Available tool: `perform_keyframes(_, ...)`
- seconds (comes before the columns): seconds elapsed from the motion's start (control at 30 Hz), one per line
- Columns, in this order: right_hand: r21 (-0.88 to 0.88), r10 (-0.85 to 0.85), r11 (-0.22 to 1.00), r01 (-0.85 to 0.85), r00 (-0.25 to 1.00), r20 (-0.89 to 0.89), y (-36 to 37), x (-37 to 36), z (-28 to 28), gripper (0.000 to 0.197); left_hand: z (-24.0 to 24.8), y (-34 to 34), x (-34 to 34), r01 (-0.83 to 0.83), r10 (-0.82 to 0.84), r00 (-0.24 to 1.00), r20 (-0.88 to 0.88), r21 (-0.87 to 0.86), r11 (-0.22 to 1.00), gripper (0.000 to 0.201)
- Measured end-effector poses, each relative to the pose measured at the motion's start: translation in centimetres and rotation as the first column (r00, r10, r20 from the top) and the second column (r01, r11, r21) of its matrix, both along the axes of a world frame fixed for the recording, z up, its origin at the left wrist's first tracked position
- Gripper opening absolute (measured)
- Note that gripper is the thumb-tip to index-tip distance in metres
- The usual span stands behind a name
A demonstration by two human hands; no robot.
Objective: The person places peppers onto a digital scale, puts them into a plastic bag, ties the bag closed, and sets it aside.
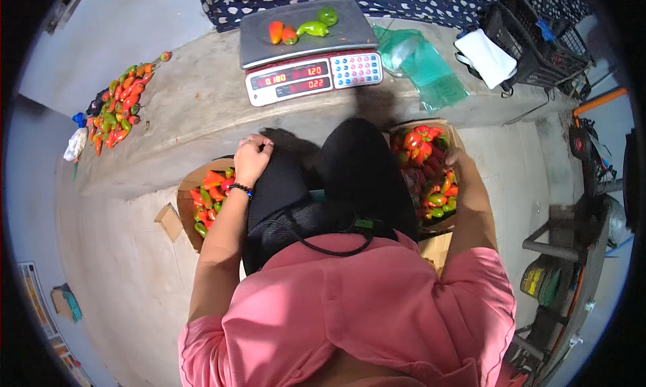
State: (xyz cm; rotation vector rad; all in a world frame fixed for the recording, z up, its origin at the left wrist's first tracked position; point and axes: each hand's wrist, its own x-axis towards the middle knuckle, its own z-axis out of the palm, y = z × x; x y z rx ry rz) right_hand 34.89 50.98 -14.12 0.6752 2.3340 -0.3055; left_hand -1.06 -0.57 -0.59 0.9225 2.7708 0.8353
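Note:
My left hand (253,157) rests on my left knee, its fingers curled in with nothing seen in them. Beside that leg stands a cardboard box (185,192) of red, orange and green peppers (210,197). At the outer edge of a second cardboard box (452,136), on my right, my right hand (461,163) has its fingers closed on the rim. Red peppers (420,145) and smaller green and orange ones (441,200) fill that box. Ahead, a digital scale (313,77) bears several red-orange and green peppers (312,29) on its grey platform; its display is lit.
A heap of peppers (120,108) lies on the left of the concrete ledge (195,97). Green plastic bags (431,71) lie right of the scale, near a white folded cloth (486,57) and a black crate (535,40). A cardboard piece (168,222) is on the floor.

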Motion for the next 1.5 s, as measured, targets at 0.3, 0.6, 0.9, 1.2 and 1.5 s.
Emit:
perform_keyframes(0.3, -0.080, -0.583, 0.793, 0.604, 0.714, -0.387, -9.2, 1.6, -9.0, 0.038, -0.4, 0.1, -0.4, 0.016, -0.016, 1.000, 0.003, -0.012, 1.000, 0.016)
perform_keyframes(0.6, 0.160, -0.569, 0.771, 0.617, 0.779, -0.264, -13.3, -4.3, -8.2, 0.052, -0.1, 1.4, -0.6, 0.051, -0.053, 0.997, -0.056, -0.023, 0.998, 0.014)
perform_keyframes(0.9, -0.109, -0.697, 0.646, 0.755, 0.525, -0.489, -16.3, -5.7, -4.9, 0.037, -0.1, 1.4, -0.4, 0.040, -0.040, 0.999, -0.002, -0.012, 0.999, 0.012)
perform_keyframes(1.2, -0.493, -0.526, 0.842, 0.218, 0.131, -0.840, -18.5, -16.2, 10.9, 0.040, -0.4, 0.7, -0.4, 0.043, -0.043, 0.999, 0.013, 0.005, 0.999, 0.014)
perform_keyframes(1.5, -0.068, -0.079, 0.996, -0.060, -0.198, -0.977, -18.7, -36.3, 20.6, 0.035, 0.4, 0.3, -0.5, 0.002, -0.002, 1.000, 0.001, 0.002, 1.000, 0.017)
